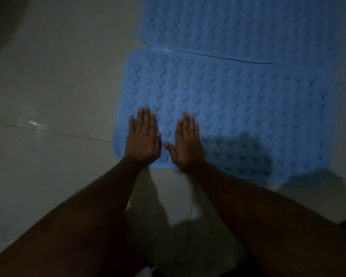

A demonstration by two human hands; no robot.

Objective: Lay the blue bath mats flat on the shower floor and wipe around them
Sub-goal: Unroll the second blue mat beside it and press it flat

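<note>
Two blue bath mats with rows of round bumps lie flat on the pale tiled floor. The near mat [238,108] fills the centre and right; the far mat [238,25] lies behind it, and the near mat's far edge overlaps the far mat's near edge. My left hand [143,136] rests palm down on the near mat's front left corner, fingers straight and together. My right hand [188,142] lies flat beside it, a small gap between the thumbs. Neither hand holds anything.
The tiled floor [58,96] stretches to the left, wet and glossy, with a grout line running across it. A dark curved shape sits at the top left corner. Shadows of my arms fall on the tiles below the mat. A small white object peeks in at the bottom edge [148,270].
</note>
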